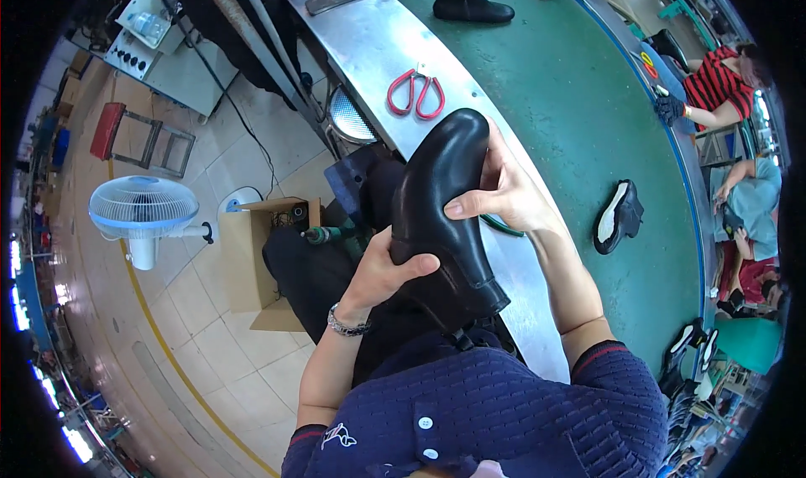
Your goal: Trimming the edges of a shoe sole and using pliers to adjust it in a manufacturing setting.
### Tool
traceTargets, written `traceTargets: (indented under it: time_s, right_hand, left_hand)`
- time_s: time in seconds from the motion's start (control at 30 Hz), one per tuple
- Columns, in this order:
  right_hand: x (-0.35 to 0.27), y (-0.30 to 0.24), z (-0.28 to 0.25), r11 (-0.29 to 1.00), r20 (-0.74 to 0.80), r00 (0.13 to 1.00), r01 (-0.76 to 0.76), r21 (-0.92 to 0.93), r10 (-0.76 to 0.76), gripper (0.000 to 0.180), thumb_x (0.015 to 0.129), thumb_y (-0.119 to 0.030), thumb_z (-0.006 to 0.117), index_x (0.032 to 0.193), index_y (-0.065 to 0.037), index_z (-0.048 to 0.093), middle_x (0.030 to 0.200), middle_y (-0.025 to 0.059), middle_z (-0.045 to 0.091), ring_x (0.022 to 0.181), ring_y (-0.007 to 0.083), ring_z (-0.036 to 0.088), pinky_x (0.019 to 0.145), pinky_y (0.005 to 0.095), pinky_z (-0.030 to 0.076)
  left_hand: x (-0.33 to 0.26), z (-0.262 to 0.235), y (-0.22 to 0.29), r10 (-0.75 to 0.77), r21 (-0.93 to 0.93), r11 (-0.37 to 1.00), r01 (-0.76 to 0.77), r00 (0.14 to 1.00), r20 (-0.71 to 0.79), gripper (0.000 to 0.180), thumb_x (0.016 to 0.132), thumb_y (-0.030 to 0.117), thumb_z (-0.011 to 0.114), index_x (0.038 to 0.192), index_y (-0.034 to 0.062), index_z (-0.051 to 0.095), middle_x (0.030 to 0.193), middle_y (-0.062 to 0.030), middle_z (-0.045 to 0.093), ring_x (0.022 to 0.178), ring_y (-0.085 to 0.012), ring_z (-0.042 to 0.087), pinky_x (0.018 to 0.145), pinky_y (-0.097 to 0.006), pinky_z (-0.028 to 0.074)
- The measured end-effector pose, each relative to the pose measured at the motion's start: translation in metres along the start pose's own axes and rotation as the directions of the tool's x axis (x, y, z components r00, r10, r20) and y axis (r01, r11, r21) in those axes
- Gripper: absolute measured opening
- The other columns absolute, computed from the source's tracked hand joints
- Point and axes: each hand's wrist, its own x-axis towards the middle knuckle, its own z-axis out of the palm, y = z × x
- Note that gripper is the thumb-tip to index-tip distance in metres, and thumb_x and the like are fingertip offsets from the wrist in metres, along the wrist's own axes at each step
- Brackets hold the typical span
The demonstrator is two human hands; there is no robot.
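The black boot looks like smooth leather, so shiny I see light on it. The bench is shiny metal. Those red handles look like smooth plastic. That box is dull cardboard. The navy shirt is bumpy, knitted cloth.

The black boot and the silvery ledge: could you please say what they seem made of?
Black boot: probably leather, or a smooth imitation; its glossy upper shows soft highlights.
Silvery ledge: apparently bare metal, perhaps steel; it has a dull sheen with streaky reflections.
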Motion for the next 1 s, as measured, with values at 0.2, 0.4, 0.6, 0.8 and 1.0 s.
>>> traceTargets:
  time_s: [0.2, 0.4, 0.6, 0.8, 1.0]
  right_hand:
    - [-0.005, 0.021, -0.002, 0.983, -0.128, 0.982, 0.153, 0.098, -0.140, 0.086, 0.064, 0.002, 0.081, 0.137, -0.007, 0.038, 0.113, 0.0072, 0.056, 0.107, 0.0177, 0.058, 0.098, 0.0337, 0.043]
    - [-0.006, 0.028, 0.003, 0.982, -0.226, 0.960, 0.180, 0.055, -0.163, 0.076, 0.070, -0.003, 0.079, 0.135, -0.005, 0.040, 0.111, 0.0070, 0.057, 0.103, 0.0168, 0.059, 0.095, 0.0319, 0.045]
    - [-0.003, 0.022, -0.002, 0.997, -0.118, 0.993, -0.021, 0.070, 0.029, 0.066, 0.082, -0.014, 0.075, 0.137, -0.006, 0.041, 0.114, 0.0085, 0.059, 0.104, 0.0164, 0.059, 0.095, 0.0308, 0.045]
    - [-0.005, 0.012, -0.021, 0.992, 0.081, 0.990, -0.120, 0.043, 0.116, 0.089, 0.072, -0.002, 0.078, 0.148, -0.005, 0.031, 0.116, 0.0048, 0.059, 0.102, 0.0131, 0.060, 0.094, 0.0262, 0.046]
    - [-0.007, 0.000, -0.008, 0.993, 0.038, 0.993, -0.109, -0.050, 0.111, 0.088, 0.067, -0.002, 0.081, 0.141, -0.007, 0.034, 0.107, 0.0039, 0.060, 0.097, 0.0128, 0.061, 0.090, 0.0267, 0.048]
  left_hand:
    - [0.002, 0.004, 0.001, -0.020, 0.041, 0.999, 0.020, 1.000, 0.002, 0.050, 0.082, 0.031, 0.080, 0.114, -0.0006, 0.060, 0.105, -0.0020, 0.064, 0.095, -0.0099, 0.058, 0.087, -0.026, 0.047]
    - [0.003, 0.005, -0.005, -0.046, 0.025, 0.999, 0.046, 0.999, -0.012, 0.055, 0.081, 0.036, 0.079, 0.117, 0.0001, 0.058, 0.107, -0.0022, 0.063, 0.097, -0.0102, 0.057, 0.089, -0.026, 0.046]
    - [-0.011, 0.004, -0.028, -0.095, -0.246, 0.966, 0.083, 0.995, -0.039, 0.060, 0.083, 0.038, 0.077, 0.124, 0.0015, 0.053, 0.115, -0.0045, 0.062, 0.103, -0.0120, 0.058, 0.093, -0.028, 0.046]
    - [-0.018, 0.003, -0.021, -0.126, -0.122, 0.985, 0.124, 0.992, -0.013, 0.058, 0.083, 0.038, 0.077, 0.122, 0.0015, 0.055, 0.110, -0.0029, 0.063, 0.100, -0.0108, 0.058, 0.090, -0.027, 0.047]
    - [-0.022, 0.009, -0.002, -0.081, 0.050, 0.995, 0.082, 0.997, -0.017, 0.057, 0.083, 0.041, 0.077, 0.118, 0.0000, 0.057, 0.105, -0.0018, 0.062, 0.095, -0.0091, 0.056, 0.086, -0.026, 0.047]
